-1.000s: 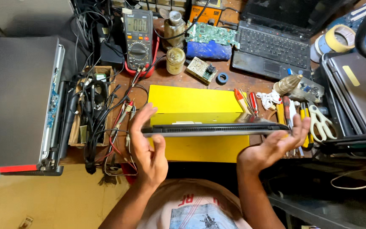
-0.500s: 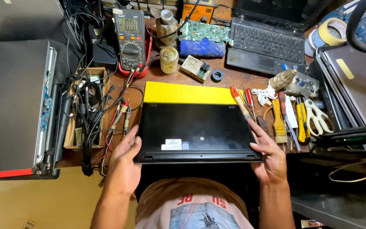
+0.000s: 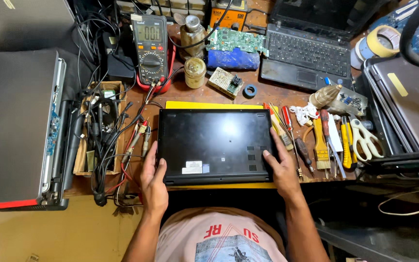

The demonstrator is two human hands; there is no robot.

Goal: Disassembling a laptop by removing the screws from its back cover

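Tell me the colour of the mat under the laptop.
Yellow; the mat shows best in the head view.

Cables (image 3: 105, 140) crowd laptop (image 3: 214, 143) left; tools (image 3: 316, 140) right.

black laptop (image 3: 214, 144) on yellow mat (image 3: 204, 105) | multimeter (image 3: 151, 47) grey, red holster | green circuit board (image 3: 236, 40) | scissors (image 3: 363, 139) white-handled | yellow utility knife (image 3: 347, 145) | brown wooden desk (image 3: 267, 92)

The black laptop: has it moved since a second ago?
Yes. The black laptop, earlier held on edge above the yellow mat, now lies flat, underside up, covering most of it.
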